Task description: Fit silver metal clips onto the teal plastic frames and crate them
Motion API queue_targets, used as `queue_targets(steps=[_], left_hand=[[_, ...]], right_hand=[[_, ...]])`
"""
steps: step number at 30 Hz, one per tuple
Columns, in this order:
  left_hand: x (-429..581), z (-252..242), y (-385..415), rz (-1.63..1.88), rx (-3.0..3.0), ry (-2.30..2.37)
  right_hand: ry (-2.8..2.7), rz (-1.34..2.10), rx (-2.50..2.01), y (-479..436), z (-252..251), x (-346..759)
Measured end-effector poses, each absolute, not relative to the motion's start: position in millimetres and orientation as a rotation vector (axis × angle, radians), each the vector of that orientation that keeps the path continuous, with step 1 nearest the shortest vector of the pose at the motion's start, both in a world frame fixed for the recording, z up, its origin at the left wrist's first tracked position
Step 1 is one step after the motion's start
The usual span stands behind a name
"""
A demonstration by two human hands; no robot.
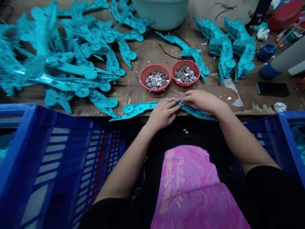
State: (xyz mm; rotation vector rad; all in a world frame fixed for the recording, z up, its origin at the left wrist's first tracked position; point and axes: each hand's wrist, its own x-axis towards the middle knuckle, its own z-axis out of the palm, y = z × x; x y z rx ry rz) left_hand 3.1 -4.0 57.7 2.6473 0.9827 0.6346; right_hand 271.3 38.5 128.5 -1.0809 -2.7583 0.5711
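A long teal plastic part (138, 109) lies along the near edge of the wooden table (147, 52). My left hand (163, 113) rests on its middle with the fingers curled and pressed onto it. My right hand (201, 100) presses on the same part from the right, fingers closed; a thin small metal piece (175, 99) shows between the fingertips of both hands. Just beyond the hands stand two small red baskets, the left basket (155, 78) and the right basket (186, 73), each filled with small shiny metal bits.
A big heap of teal parts (66, 57) covers the table's left; stacked teal parts (226, 44) lie at the right. A pale tub (162, 12) stands at the back, a dark phone (273, 89) at right. Blue crates, the left crate (47, 159) and the right crate (286, 136), flank my lap.
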Motion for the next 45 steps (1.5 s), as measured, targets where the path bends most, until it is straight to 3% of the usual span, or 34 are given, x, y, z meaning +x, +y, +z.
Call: queue_targets(steps=[6, 11, 23, 34, 45], left_hand=[[19, 46, -14, 0.748, 2.631, 1.185], [24, 44, -17, 0.863, 2.568, 1.294], [24, 57, -15, 0.609, 2.669, 1.208], [34, 75, -14, 0.33, 2.736, 1.337], [37, 67, -15, 0.429, 2.693, 1.366]], right_hand=[[-2.302, 0.541, -1.29, 6, 137, 294], [-2.407, 0.312, -1.469, -13, 119, 293], [-2.275, 0.329, -1.254, -13, 90, 291], [-2.277, 0.171, -1.568, -19, 92, 284], [-2.241, 0.177, -1.692, -16, 113, 283]])
